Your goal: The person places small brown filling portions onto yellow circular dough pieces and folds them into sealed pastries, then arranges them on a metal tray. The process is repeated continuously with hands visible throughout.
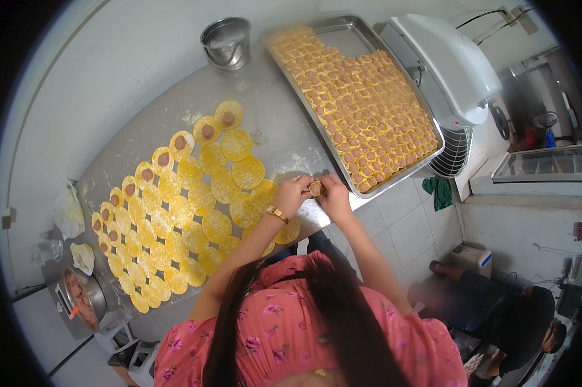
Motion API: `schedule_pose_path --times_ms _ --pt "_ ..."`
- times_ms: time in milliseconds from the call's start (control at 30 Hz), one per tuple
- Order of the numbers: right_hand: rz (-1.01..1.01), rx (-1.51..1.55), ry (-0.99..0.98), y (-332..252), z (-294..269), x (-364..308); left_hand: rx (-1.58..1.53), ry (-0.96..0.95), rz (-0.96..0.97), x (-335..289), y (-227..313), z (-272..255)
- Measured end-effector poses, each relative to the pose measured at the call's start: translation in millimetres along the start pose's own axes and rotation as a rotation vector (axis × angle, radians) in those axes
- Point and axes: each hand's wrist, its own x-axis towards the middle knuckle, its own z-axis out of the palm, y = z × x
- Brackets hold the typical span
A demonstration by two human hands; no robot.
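- Grey metal worktable [278,138]: big steel tray [426,113] of finished dumplings at 1 o'clock, yellow round wrappers [194,193] at 9.
- Left hand [293,193], right hand [336,197]: both pinched on small filled dumpling [315,188], at table's near edge.
- Judgement: rotate it, pleating evenly, keeping filling centred.

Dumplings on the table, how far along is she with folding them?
Done: the metal tray is nearly full of folded dumplings. In hand: left hand and right hand pinch one dumpling. Left: many round yellow wrappers lie flat, mostly unfilled; about ten carry filling.
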Motion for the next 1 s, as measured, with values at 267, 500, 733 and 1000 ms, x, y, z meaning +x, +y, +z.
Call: schedule_pose_path --times_ms 267,500,733,1000 --pt "-0.03 0.018 0.025 1 2 2 0.213 -0.039 -0.022 4 -8 5" --pt "0.02 0.068 0.001 -9 -8 3 0.069 0.015 -0.001 3 -8 0" --pt "-0.127 0.025 0.061 -7 -6 5 0.069 0.0 0.005 2 -8 0" --pt "-0.068 0.091 0.002 -2 -7 6 0.053 -0.001 -0.009 3 -5 -1"
